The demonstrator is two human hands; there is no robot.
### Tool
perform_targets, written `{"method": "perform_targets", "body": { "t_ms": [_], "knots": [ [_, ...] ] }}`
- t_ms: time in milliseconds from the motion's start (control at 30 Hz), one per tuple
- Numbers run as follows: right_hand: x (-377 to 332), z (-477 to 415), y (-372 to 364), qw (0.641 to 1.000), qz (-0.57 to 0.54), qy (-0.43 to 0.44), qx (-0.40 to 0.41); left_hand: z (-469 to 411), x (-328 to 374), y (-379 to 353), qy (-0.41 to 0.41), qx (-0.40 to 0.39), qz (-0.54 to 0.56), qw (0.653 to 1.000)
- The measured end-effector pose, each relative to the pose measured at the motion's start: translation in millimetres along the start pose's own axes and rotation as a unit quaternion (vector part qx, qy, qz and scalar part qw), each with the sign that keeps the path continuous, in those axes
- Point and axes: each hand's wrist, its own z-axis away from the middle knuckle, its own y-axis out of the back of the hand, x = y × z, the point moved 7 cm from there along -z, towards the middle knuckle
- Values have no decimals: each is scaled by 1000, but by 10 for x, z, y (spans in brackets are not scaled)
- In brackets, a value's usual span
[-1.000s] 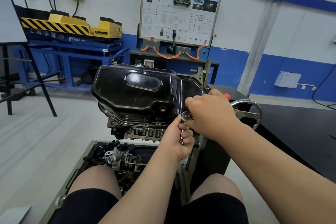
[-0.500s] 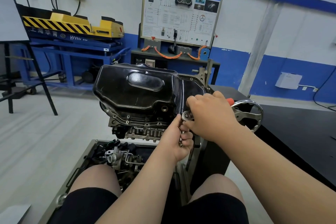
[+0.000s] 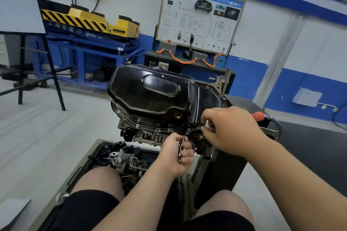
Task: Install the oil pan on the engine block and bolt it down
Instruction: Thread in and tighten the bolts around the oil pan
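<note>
Straight ahead, the black oil pan point(image 3: 150, 95) sits on the engine block point(image 3: 148, 135). The right hand point(image 3: 231, 129) grips a ratchet point(image 3: 208, 124) at a flange bolt point(image 3: 187, 133); the left hand point(image 3: 178, 155) curls round a thin metal rod point(image 3: 181, 148). Keeping the tool square should avoid cross-threading.

The black oil pan point(image 3: 150, 95) sits on the engine block point(image 3: 150, 135); the right hand point(image 3: 231, 129) grips a ratchet point(image 3: 208, 124) at the pan's near flange; just below, the left hand point(image 3: 176, 155) holds a thin metal rod point(image 3: 181, 146).

Bright, even indoor light; soft overall blur, wide-angle bending at edges.
</note>
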Motion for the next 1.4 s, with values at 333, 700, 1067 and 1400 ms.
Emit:
{"method": "perform_targets", "body": {
  "t_ms": [333, 700, 1067, 1400],
  "knots": [
    [202, 158, 2, 984, -143, -105, 9, -50, 105, 278, -51, 71, 38, 995],
    [115, 272, 45, 978, -185, -95, 8, -254, 117, 516, -36, 136, 95, 986],
    [22, 292, -29, 976, -199, -90, 2, -254, 66, 497, -28, 155, 86, 984],
    [-247, 336, 44, 992, -84, 29, 91, -235, 72, 510, -35, 167, 87, 982]
  ]
}}
